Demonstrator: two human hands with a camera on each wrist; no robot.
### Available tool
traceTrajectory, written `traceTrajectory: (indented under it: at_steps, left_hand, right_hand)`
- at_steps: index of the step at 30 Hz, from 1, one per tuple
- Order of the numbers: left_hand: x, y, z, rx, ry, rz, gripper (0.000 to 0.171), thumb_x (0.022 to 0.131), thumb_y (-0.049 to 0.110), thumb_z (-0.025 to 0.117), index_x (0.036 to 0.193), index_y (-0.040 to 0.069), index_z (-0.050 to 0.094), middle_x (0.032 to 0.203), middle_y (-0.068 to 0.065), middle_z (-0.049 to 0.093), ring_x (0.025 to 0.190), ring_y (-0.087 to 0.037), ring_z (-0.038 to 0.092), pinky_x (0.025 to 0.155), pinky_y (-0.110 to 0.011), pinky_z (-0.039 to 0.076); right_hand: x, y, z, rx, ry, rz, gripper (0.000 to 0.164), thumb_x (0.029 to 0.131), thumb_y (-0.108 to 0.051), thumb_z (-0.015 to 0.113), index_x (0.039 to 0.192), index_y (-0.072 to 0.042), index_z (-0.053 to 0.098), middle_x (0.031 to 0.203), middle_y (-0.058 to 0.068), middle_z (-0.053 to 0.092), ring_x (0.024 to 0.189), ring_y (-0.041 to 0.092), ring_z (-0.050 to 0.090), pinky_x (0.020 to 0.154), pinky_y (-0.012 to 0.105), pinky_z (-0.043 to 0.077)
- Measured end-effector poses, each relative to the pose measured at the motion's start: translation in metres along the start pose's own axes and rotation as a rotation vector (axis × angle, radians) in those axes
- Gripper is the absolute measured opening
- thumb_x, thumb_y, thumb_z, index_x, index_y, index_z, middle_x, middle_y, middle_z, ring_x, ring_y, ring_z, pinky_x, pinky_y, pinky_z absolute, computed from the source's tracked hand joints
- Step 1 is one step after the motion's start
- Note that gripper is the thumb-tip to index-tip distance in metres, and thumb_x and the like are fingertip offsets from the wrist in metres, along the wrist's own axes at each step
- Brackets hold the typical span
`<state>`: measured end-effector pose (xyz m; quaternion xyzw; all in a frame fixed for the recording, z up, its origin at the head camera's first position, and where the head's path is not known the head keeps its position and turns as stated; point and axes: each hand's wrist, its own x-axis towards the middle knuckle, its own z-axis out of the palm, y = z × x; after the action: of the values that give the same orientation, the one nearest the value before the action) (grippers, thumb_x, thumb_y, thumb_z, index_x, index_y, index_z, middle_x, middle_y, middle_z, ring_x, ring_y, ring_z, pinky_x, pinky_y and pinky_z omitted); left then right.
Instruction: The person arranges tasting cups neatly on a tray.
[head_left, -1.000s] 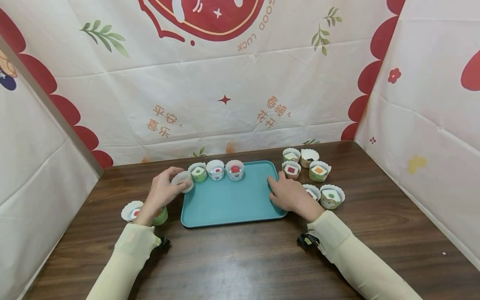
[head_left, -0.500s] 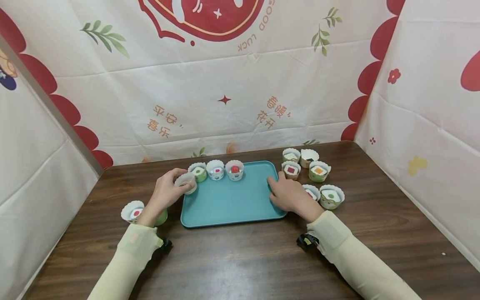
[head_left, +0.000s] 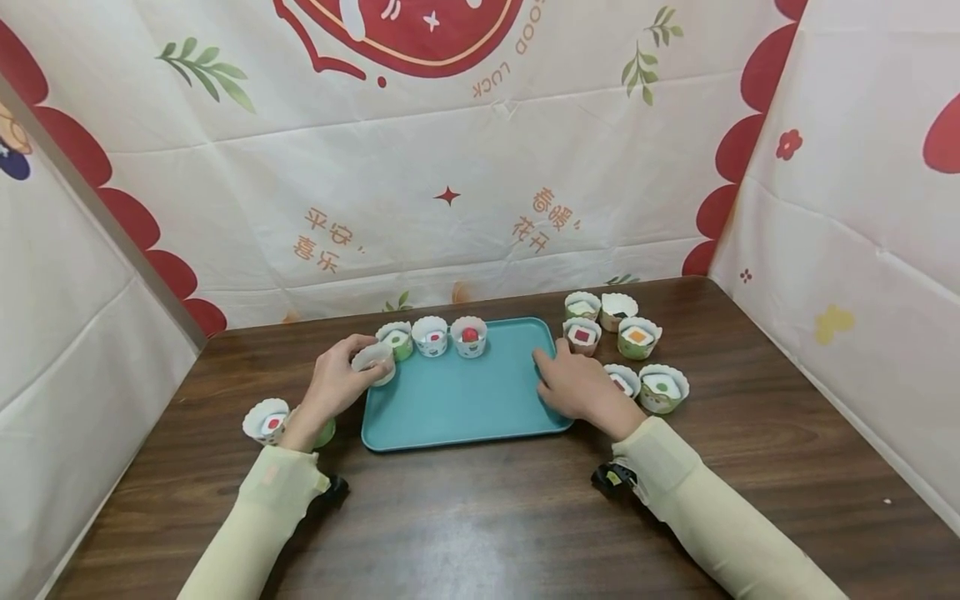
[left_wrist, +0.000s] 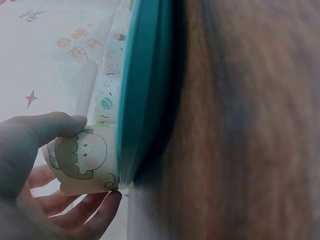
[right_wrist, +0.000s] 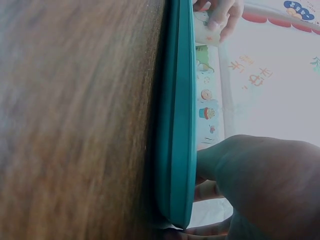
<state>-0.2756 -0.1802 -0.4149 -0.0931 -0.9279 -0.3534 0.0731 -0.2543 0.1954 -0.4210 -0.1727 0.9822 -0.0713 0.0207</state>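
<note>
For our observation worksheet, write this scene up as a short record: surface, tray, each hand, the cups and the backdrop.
Surface: dark wood-grain table
Tray: teal, on the table
Left hand: grips a pale cup at the tray's far left corner
Right hand: holds the tray's right rim
Row along far edge: three cups, the rightmost with a red item inside
Right of tray: six cups, one partly hidden by the wrist
Left of tray: two cups, one mostly hidden
Backdrop: white printed cloth
</note>
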Motion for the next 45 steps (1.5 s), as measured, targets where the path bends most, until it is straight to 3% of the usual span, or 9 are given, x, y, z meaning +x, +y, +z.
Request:
traceTrajectory:
  at_steps: [45]
  left_hand:
    - [0.0014,-0.0017,0.0039,-0.025,-0.023,-0.01,0.055,0.094,0.036,0.076,0.141,0.011,0.061,0.147,-0.018,0.058,0.137,-0.038,0.053,0.108,-0.059,0.048]
  right_hand:
    - [0.0022,0.0007,0.0022,-0.001,0.014,-0.01,0.038,0.104,-0.024,0.052,0.136,-0.003,0.05,0.122,0.032,0.049,0.055,0.025,0.052,0.046,0.036,0.041]
